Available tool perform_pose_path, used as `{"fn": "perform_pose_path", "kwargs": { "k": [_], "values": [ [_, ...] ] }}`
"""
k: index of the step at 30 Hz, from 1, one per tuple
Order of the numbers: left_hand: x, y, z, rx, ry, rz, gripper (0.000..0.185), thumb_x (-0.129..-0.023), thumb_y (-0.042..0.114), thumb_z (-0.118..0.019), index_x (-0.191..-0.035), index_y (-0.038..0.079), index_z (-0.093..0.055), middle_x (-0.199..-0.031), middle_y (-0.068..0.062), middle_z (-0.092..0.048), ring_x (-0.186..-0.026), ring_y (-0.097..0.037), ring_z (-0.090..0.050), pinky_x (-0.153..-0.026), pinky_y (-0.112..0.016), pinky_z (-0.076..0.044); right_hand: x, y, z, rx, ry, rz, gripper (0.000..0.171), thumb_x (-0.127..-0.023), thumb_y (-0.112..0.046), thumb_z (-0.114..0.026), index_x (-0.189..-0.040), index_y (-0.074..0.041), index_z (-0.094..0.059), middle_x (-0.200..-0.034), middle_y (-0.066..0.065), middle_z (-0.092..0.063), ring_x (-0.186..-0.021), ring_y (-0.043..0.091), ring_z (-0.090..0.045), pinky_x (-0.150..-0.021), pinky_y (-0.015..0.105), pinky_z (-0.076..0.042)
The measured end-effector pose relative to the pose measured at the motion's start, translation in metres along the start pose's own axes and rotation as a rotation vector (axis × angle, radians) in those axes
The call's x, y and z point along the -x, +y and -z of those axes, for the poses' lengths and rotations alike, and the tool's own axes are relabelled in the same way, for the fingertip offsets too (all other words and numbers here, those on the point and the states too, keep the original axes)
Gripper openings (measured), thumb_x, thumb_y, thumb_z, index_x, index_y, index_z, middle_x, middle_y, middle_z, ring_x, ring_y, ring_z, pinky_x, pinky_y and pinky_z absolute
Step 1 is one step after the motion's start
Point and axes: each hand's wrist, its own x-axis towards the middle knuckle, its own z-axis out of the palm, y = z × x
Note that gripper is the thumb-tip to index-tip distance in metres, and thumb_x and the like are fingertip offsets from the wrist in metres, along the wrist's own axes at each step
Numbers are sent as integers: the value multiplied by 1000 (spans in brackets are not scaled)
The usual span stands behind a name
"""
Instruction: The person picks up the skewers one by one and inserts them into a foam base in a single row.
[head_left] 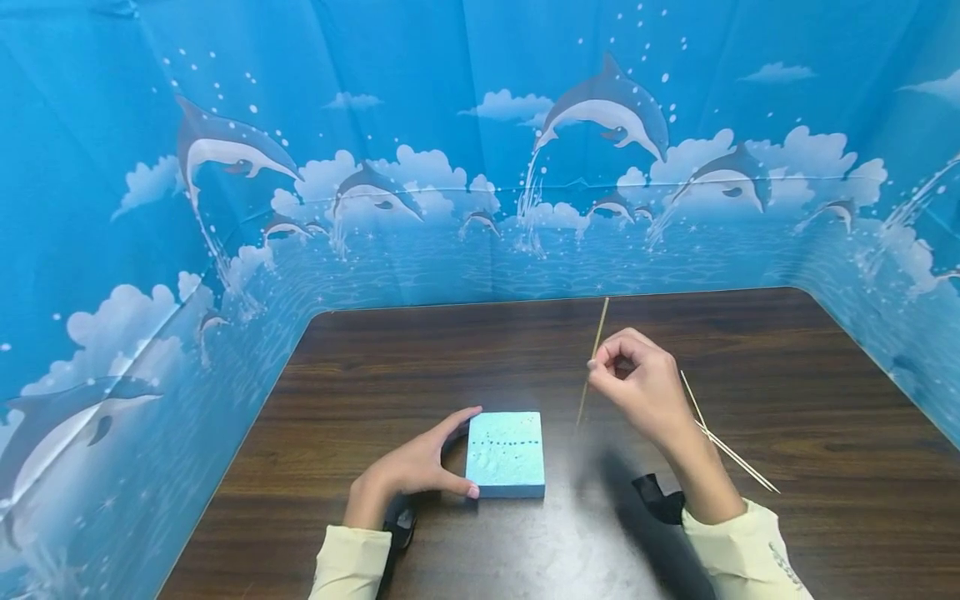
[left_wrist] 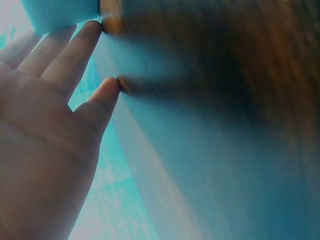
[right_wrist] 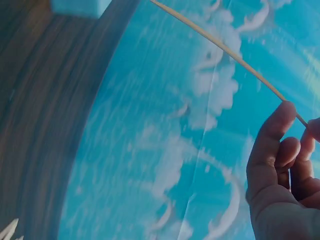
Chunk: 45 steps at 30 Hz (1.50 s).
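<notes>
A square light-blue foam block (head_left: 506, 467) lies on the table, a row of small dark dots across its pitted top. My left hand (head_left: 408, 467) holds it from the left, thumb at the near corner and a finger at the far one. In the left wrist view, fingers of the left hand (left_wrist: 55, 110) reach up to the block (left_wrist: 62, 15). Right of the block and raised over the table, my right hand (head_left: 652, 392) pinches a thin wooden skewer (head_left: 601, 327). The skewer (right_wrist: 220, 45) slants across the right wrist view, its lower end pointing down to the table.
More thin skewers (head_left: 738, 458) lie crossed on the dark wooden table (head_left: 390, 358), to the right of my right forearm. A blue cloth (head_left: 420, 258) printed with dolphins and clouds stands around the table's back and sides. Black wrist gear (head_left: 660, 498) hangs under the right wrist.
</notes>
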Motion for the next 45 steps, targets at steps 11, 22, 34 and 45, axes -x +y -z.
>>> {"fn": "perform_pose_path", "kwargs": {
  "k": [11, 22, 34, 45],
  "values": [
    [-5, 0, -2, 12, -8, -2, 107, -71, 44, -88, -157, 31, -25, -161, -3, -30, -148, -26, -27, -117, -56, -23, -2, -23, -62, -158, -136, 114, 18, -76, 7, -66, -74, -9, -62, -78, -2, -61, -66, 7, -54, -60, 20, -51],
    [-5, 1, -2, -11, 7, 12, 108, -71, 44, -88, -157, 27, -25, -161, -5, -30, -148, -25, -29, -117, -55, -25, 3, -27, -100, -216, -234, 162, 12, -81, 5, -64, -80, -7, -62, -84, 3, -61, -70, 8, -56, -63, 22, -54],
    [-3, -1, 0, -2, 14, -18, 109, -71, 43, -88, -157, 24, -25, -161, -5, -30, -148, -25, -28, -118, -53, -25, 5, -23, -114, -182, -230, 169, 11, -80, 4, -64, -80, -6, -62, -84, 2, -59, -71, 8, -55, -64, 23, -55],
    [0, -2, -1, 9, 8, -1, 110, -72, 43, -87, -158, 24, -22, -162, -6, -26, -149, -27, -24, -117, -55, -24, 13, -18, -121, -163, -255, 165, 11, -80, 4, -64, -79, -7, -61, -83, 1, -59, -71, 9, -56, -63, 21, -53]
  ]
}}
